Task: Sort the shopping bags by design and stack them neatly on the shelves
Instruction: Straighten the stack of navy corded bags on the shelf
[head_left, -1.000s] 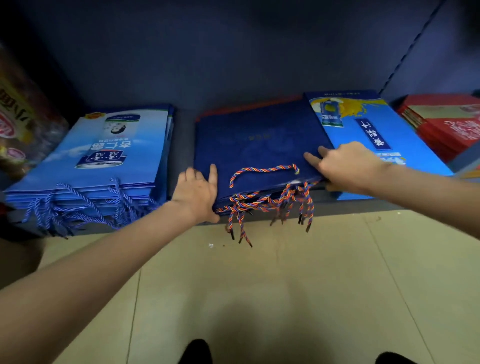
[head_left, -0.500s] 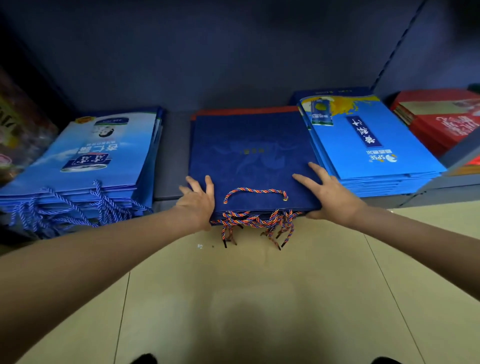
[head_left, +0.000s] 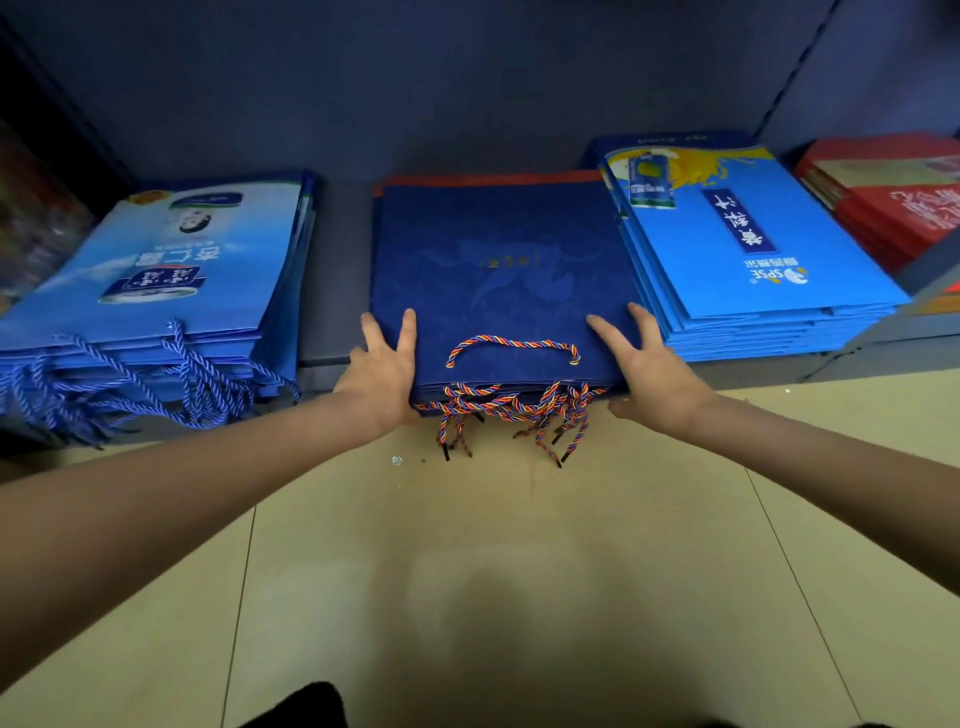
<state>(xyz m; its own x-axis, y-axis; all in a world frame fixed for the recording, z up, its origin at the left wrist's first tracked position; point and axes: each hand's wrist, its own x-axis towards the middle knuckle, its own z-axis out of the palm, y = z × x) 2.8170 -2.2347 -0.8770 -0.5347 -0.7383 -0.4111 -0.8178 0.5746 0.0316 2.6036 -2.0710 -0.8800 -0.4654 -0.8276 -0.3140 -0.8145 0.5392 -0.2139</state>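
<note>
A stack of navy shopping bags (head_left: 498, 270) with red-blue-yellow rope handles (head_left: 511, 345) lies in the middle of the low shelf (head_left: 324, 291). My left hand (head_left: 384, 369) clasps its front left corner, fingers spread on top. My right hand (head_left: 649, 369) clasps the front right corner, fingers on top and thumb under the front edge. To the left lies a stack of light blue bags (head_left: 171, 270) with blue rope handles. Touching the navy stack's right side is a stack of bright blue bags (head_left: 737, 244) with a yellow splash print.
Red bags (head_left: 898, 208) are piled on the neighbouring shelf section at far right. Packaged goods (head_left: 31, 228) sit in the dark at far left. Beige floor tiles (head_left: 493, 571) run up to the shelf front. An orange-red bag edge (head_left: 493, 179) shows behind the navy stack.
My right hand has come off the bright blue stack onto the navy stack's front right corner. My left hand has slid slightly up onto the front left corner. The navy stack sits squarer.
</note>
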